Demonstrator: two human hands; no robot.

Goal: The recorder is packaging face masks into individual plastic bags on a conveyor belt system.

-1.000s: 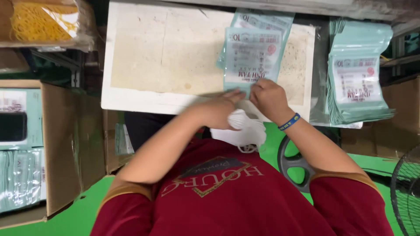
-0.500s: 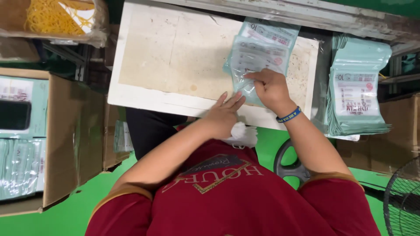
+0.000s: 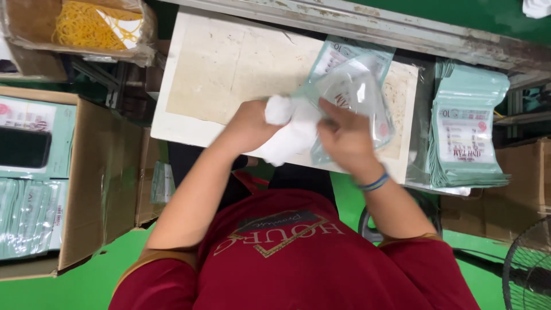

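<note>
My left hand [image 3: 245, 127] grips a white bundle of soft material [image 3: 290, 133] and presses it against the mouth of a clear and teal plastic pouch [image 3: 357, 90]. My right hand [image 3: 346, 139], with a blue band on its wrist, holds that pouch by its lower edge, lifted off the pale worn board [image 3: 229, 74]. Part of the white bundle is hidden behind my fingers. How far it sits inside the pouch cannot be told.
A stack of flat teal pouches [image 3: 466, 138] lies at the right of the board. A box of yellow rubber bands [image 3: 86, 26] sits top left. A cardboard box [image 3: 97, 172] with packed pouches stands at left. A fan [image 3: 531, 270] is bottom right.
My left hand has come up from the board's near edge with the white bundle. My right hand has lifted the pouch, which now bulges open.
</note>
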